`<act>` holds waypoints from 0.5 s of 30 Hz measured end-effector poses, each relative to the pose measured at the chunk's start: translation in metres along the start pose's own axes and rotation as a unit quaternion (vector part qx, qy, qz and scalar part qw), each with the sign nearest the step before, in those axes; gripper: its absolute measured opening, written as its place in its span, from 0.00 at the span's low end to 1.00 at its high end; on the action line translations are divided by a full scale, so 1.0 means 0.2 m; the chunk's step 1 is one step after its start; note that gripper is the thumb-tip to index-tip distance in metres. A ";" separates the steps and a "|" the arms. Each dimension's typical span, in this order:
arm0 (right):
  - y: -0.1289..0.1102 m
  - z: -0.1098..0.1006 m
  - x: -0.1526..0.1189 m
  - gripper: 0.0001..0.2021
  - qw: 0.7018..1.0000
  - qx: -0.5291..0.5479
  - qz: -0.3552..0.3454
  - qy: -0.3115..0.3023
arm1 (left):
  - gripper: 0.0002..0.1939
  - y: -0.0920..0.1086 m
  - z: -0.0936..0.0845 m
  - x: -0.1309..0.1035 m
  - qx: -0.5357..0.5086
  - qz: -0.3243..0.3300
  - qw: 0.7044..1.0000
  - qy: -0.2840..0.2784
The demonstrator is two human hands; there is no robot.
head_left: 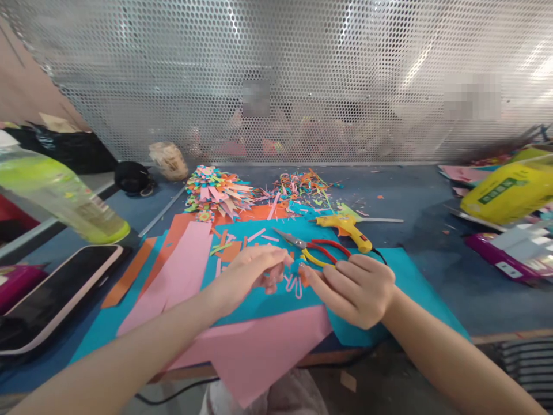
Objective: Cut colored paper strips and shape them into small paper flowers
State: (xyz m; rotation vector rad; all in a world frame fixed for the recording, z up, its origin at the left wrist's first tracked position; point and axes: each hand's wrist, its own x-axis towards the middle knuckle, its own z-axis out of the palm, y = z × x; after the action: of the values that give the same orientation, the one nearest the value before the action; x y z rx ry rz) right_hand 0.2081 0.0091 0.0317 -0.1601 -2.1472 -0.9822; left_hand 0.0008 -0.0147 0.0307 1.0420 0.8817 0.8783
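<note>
Pinching a small blue paper piece [298, 266] just below frame center; my right hand [358, 288] is mostly closed, fingertips on it. My left hand [253, 271] is half-curled beside it, can't tell if gripping. Pliers [304, 244] just above, glue gun [345, 223] upper right of them.

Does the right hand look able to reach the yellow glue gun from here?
Probably yes: the glue gun lies just beyond the right hand, with nothing seen blocking it. Its fingers, though, seem busy with a small paper piece and would likely need freeing first.
</note>
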 end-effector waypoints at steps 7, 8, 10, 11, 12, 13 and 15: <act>0.00 0.01 -0.01 0.07 0.999 -0.006 0.014 -0.028 | 0.10 0.04 0.01 0.02 -0.069 0.128 0.980 0.139; 0.00 0.01 -0.02 0.07 0.999 -0.004 0.018 -0.029 | 0.11 0.05 0.00 0.03 -0.102 0.139 0.971 0.164; 0.00 0.02 -0.02 0.08 0.999 0.002 0.026 -0.035 | 0.12 0.08 -0.01 0.03 -0.162 0.124 0.963 0.176; 0.00 0.02 -0.03 0.08 0.999 0.004 0.030 -0.038 | 0.12 0.10 -0.01 0.03 -0.181 0.106 0.964 0.163; 0.00 0.02 -0.03 0.08 0.999 0.003 0.033 -0.041 | 0.11 0.11 -0.02 0.03 -0.188 0.089 0.968 0.141; 0.00 0.02 -0.03 0.09 0.998 0.000 0.036 -0.044 | 0.10 0.11 -0.02 0.02 -0.181 0.078 0.973 0.115; 0.00 0.02 -0.03 0.08 0.998 -0.013 0.038 -0.044 | 0.06 0.12 -0.03 0.01 -0.114 0.086 0.986 0.086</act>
State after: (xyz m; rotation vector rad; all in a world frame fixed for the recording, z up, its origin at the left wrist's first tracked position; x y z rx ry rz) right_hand 0.2104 0.0133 0.0253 -0.3009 -2.1917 -0.9741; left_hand -0.0082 -0.0054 0.0514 0.8609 0.8196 1.1996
